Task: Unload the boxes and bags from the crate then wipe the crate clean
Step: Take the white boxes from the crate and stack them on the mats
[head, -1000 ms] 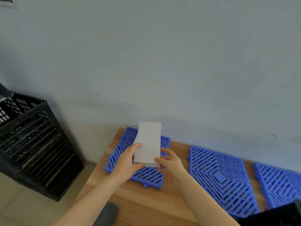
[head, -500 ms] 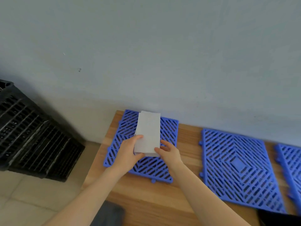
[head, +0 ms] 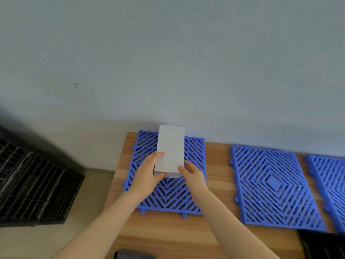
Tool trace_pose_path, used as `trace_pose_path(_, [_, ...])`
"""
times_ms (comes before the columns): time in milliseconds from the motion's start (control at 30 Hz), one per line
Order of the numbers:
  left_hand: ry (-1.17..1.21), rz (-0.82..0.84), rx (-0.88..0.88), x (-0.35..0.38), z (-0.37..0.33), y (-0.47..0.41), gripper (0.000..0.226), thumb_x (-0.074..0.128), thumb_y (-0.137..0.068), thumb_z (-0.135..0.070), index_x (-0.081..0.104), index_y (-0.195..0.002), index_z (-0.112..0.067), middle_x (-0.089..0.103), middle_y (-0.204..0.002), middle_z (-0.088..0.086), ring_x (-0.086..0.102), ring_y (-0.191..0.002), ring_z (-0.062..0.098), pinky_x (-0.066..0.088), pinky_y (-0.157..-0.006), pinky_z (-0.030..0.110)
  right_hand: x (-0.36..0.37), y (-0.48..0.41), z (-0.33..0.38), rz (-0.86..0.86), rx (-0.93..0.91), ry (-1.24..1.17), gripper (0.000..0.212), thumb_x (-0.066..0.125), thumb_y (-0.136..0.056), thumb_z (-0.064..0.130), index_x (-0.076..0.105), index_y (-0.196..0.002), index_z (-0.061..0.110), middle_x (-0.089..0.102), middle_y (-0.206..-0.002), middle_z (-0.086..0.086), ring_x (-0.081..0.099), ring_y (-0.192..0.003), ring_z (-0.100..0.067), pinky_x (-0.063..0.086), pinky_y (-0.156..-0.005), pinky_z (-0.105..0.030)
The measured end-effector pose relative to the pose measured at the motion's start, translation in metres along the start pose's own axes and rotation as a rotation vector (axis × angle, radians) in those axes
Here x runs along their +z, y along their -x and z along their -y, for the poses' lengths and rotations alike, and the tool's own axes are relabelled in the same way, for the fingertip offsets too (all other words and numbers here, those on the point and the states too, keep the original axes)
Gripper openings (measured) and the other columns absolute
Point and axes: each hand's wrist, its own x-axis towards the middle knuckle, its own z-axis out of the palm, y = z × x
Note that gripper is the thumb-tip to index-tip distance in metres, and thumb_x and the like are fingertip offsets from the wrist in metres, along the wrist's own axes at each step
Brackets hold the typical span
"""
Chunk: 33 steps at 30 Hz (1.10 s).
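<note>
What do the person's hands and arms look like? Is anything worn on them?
The left hand and the right hand are bare, without gloves. Both forearms are uncovered as well; no sleeve comes into view. No watch, ring or bracelet can be seen on them.

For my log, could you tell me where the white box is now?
Head view, centre: the white box is over the leftmost blue mat, near the wall, held by left hand and right hand.

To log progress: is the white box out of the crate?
Out. The left hand and right hand hold the white box over a blue mat.
</note>
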Motion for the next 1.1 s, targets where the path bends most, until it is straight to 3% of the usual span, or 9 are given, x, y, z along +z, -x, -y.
trace_pose_path(200, [-0.036,0.032,0.026,-0.001,0.004,-0.004,0.07,0.073,-0.086,-0.02,0.036,-0.146,-0.026,0.035,-0.15,-0.004,0.037,-0.136,0.013,0.036,-0.108,0.029,0.002,0.002,0.001,-0.016,0.011,0.021,0.044,0.057,-0.096,0.027,0.048,-0.138,0.021,0.056,-0.133,0.002,0.053,-0.117,-0.016,0.045,-0.102,-0.041])
trace_pose_path(400, [-0.12,0.034,-0.014,-0.01,-0.013,-0.004,0.079,0.078,-0.081,-0.031,0.035,-0.148,-0.027,0.02,-0.16,0.001,0.021,-0.145,0.021,0.028,-0.117,0.043,-0.015,0.016,0.009,-0.054,-0.013,0.07,0.049,0.057,-0.094,0.036,0.045,-0.14,0.022,0.054,-0.134,0.002,0.054,-0.117,-0.018,0.047,-0.1,-0.041])
trace_pose_path(533, [-0.147,0.016,0.018,-0.018,-0.04,-0.002,0.077,0.08,-0.079,-0.036,0.041,-0.145,-0.027,0.024,-0.158,0.002,0.023,-0.145,0.021,0.025,-0.115,0.039,-0.052,0.037,0.017,-0.097,-0.075,0.078,0.047,0.057,-0.094,0.04,0.048,-0.136,0.022,0.056,-0.127,0.003,0.059,-0.105,-0.014,0.053,-0.089,-0.035])
trace_pose_path(700, [-0.116,-0.055,0.154,0.003,-0.117,0.022,0.059,0.074,-0.084,-0.033,0.049,-0.137,-0.023,0.038,-0.147,0.004,0.035,-0.137,0.021,0.029,-0.111,0.034,-0.126,0.086,0.021,-0.209,-0.195,0.058,0.038,0.058,-0.094,0.036,0.059,-0.126,0.016,0.062,-0.123,-0.004,0.058,-0.114,-0.023,0.047,-0.098,-0.045])
trace_pose_path(833, [-0.066,-0.075,0.336,0.054,-0.202,0.063,0.052,0.076,-0.084,-0.021,0.056,-0.131,-0.013,0.052,-0.13,0.008,0.049,-0.123,0.022,0.03,-0.101,0.018,-0.21,0.147,0.012,-0.292,-0.287,0.04,0.025,0.06,-0.093,0.031,0.064,-0.113,0.017,0.068,-0.107,-0.002,0.063,-0.106,-0.021,0.049,-0.094,-0.045])
trace_pose_path(1033, [-0.004,0.025,0.514,0.152,-0.322,0.138,0.052,0.076,-0.084,-0.018,0.057,-0.132,-0.011,0.055,-0.126,0.01,0.055,-0.117,0.024,0.044,-0.101,0.037,-0.35,0.251,-0.027,-0.429,-0.401,0.091,0.029,0.059,-0.093,0.035,0.062,-0.118,0.021,0.066,-0.109,0.001,0.063,-0.097,-0.018,0.052,-0.09,-0.044])
trace_pose_path(1100, [0.029,0.058,0.562,0.185,-0.356,0.16,0.051,0.075,-0.085,-0.02,0.057,-0.132,-0.013,0.054,-0.127,0.007,0.056,-0.115,0.021,0.046,-0.098,0.037,-0.394,0.283,-0.046,-0.479,-0.409,0.055,0.026,0.06,-0.092,0.036,0.062,-0.115,0.024,0.067,-0.105,0.002,0.063,-0.094,-0.017,0.053,-0.089,-0.043])
